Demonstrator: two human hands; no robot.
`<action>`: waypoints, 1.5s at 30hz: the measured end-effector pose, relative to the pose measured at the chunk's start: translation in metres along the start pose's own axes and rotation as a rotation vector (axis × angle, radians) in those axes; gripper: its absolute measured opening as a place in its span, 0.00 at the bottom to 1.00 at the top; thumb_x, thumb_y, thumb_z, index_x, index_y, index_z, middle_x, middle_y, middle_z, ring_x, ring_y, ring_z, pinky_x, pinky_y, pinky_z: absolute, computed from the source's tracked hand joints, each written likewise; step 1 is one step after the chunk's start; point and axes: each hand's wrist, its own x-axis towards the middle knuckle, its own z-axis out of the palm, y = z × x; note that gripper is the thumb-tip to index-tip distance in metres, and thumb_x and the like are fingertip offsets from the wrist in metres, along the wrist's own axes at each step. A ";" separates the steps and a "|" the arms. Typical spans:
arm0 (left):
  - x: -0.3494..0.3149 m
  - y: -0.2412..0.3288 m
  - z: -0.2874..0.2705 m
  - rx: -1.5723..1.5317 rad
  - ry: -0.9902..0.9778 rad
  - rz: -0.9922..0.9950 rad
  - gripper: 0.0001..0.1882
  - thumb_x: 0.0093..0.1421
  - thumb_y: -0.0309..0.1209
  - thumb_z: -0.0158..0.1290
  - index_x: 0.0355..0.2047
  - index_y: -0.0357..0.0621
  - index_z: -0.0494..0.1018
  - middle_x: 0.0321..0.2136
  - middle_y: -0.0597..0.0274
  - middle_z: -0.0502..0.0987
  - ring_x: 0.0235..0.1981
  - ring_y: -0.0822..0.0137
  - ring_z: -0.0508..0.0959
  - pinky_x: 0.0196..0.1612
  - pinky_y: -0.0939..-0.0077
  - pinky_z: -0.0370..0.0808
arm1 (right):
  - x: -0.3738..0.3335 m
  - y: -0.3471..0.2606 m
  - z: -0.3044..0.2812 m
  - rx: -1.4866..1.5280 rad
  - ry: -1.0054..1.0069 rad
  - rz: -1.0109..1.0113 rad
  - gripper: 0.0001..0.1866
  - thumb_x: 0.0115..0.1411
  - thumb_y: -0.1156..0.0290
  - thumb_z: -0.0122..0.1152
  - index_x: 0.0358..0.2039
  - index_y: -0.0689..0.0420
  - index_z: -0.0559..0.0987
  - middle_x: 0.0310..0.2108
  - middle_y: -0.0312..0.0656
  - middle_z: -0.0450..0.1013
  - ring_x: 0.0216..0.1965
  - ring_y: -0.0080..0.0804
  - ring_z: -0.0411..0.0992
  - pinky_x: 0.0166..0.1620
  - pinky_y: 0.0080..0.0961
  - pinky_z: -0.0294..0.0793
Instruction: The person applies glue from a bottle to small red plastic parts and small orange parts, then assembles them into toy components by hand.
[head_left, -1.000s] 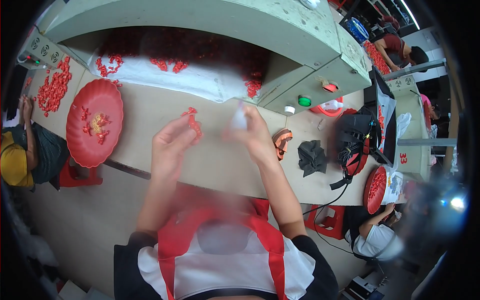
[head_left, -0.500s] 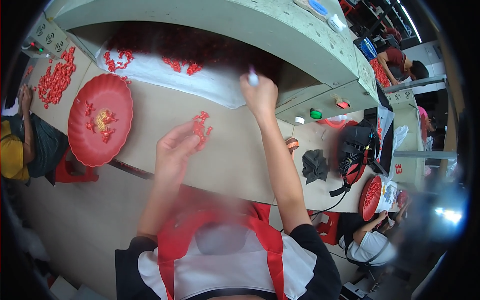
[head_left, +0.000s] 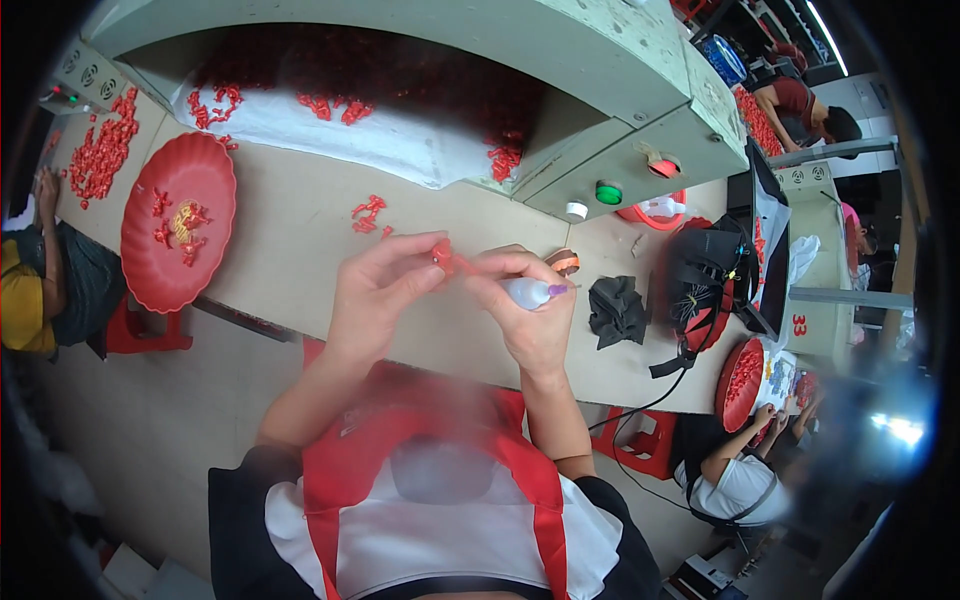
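My left hand [head_left: 375,290] is raised over the table's near side and pinches a small red plastic figure piece [head_left: 441,254] between thumb and fingers. Close against it, my right hand [head_left: 532,325] has its fingertips at the piece's right side. A small whitish squeeze bottle [head_left: 524,292] with a purple tip lies in the right hand's grip, the tip pointing right. Just beyond the hands, a few loose red figure pieces [head_left: 369,211] rest on the table [head_left: 290,215]. Fingers hide much of the held piece.
A grey-green machine [head_left: 610,140] arches over a white sheet [head_left: 330,140] bearing red pieces. On the left stands a red scalloped plate [head_left: 135,225] with several figures. Rightward are a tape roll [head_left: 563,262], a black cloth [head_left: 616,310] and a black bag [head_left: 712,275]. Other people sit on both sides.
My right hand has come back from the machine's opening to my left hand, still with the bottle. My left hand has risen slightly rightward. The view has shifted a little.
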 end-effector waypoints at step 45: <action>-0.008 0.001 0.010 0.512 -0.070 0.476 0.14 0.52 0.12 0.49 0.40 0.32 0.71 0.37 0.55 0.68 0.38 0.68 0.74 0.40 0.79 0.75 | 0.000 -0.006 -0.009 -0.214 -0.019 -0.313 0.10 0.38 0.86 0.61 0.24 0.62 0.78 0.28 0.42 0.75 0.27 0.28 0.74 0.30 0.19 0.71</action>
